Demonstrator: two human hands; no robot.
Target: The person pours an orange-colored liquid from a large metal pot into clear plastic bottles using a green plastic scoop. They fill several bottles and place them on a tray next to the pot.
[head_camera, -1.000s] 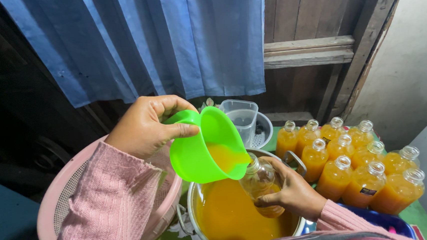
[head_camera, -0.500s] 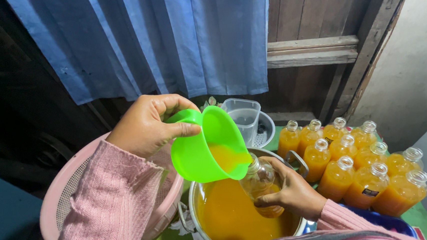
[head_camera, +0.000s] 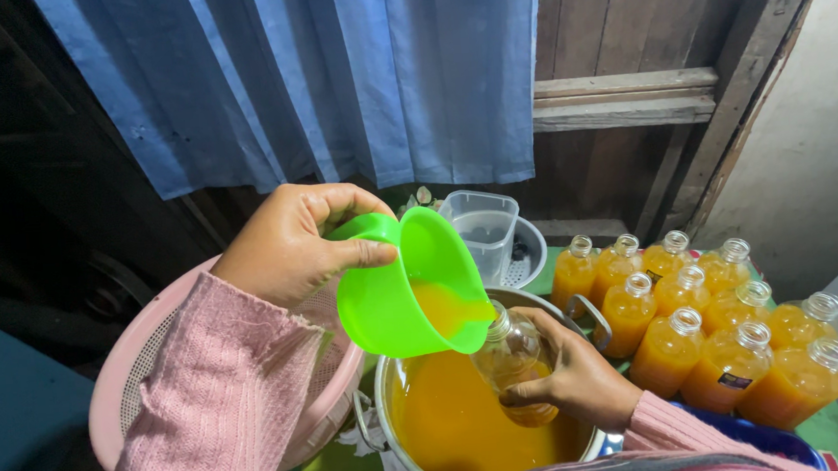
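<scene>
Pouring in progress: left hand point(head_camera: 287, 245) clamped on the handle of a green scoop point(head_camera: 413, 285), tipped over the neck of a clear bottle point(head_camera: 511, 362). Right hand point(head_camera: 571, 377) wraps the bottle's body, held above the pot point(head_camera: 390, 385) of orange liquid. Bottle looks like thin plastic, possibly wet and slippery; it gains weight as it fills. Grip mid-body. Filled bottles point(head_camera: 701, 339) stand just right.

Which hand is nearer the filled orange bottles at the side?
Right. The right hand grips a bottle over the pot, beside the filled bottles; the left hand holds the green scoop, farther off.
</scene>
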